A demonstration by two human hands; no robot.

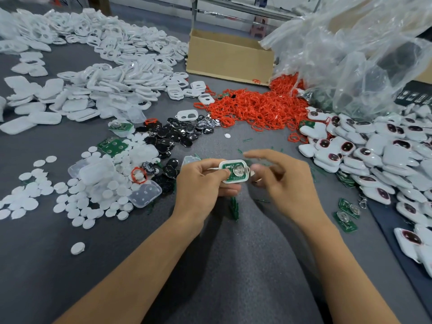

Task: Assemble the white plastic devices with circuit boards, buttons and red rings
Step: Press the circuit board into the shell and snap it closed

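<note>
Left hand (205, 181) grips white rounded plastic shell (236, 180), green circuit board (228, 168) seated inside, nearside of red ring heap (257, 108). Right hand (280, 178) beside shell, blurred, grasp unclear. Board-fitting step, likely; next calls for aligned cover.

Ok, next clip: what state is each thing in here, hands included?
white shell, open, no cover on
circuit board, seated inside the shell
left hand, gripping the shell's left end
right hand, blurred beside the shell, grip unclear
cardboard box, upright, top looks open
plastic bag, crumpled and slumped
red rings, loose in a heap
finished devices, closed, piled
</note>
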